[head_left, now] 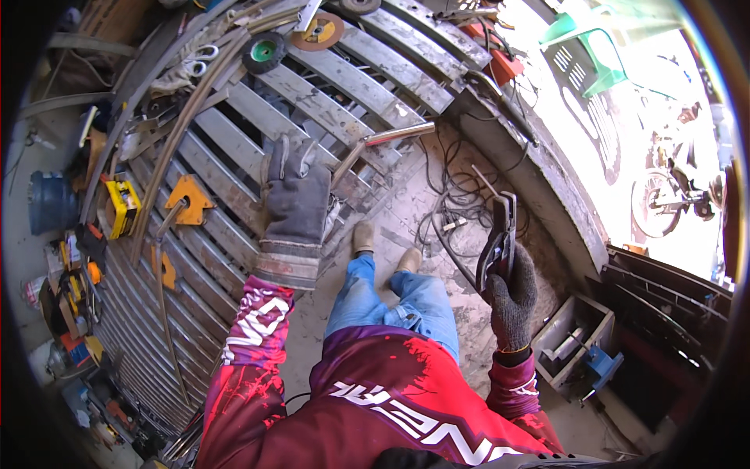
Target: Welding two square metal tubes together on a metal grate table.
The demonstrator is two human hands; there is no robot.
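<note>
My left hand (297, 199), in a grey leather welding glove, is over the slatted metal table (285, 94) with its fingers stretched out and nothing seen in them. Just right of its fingers, a metal piece made of a flat bar and a shiny tube (400, 134) lies across the table's edge. In a dark knitted glove, my right hand (516, 297) is closed around a black welding electrode holder (498, 238). A thin electrode (484, 180) sticks out of its jaws toward the upper left, away from the table.
Black cables (449, 199) lie coiled on the floor beyond my feet. Orange welding magnets (188, 199), a yellow box (123, 207) and grinding discs (319, 33) sit on the table. A metal box (574, 336) stands at the right; a green chair (586, 51) is far right.
</note>
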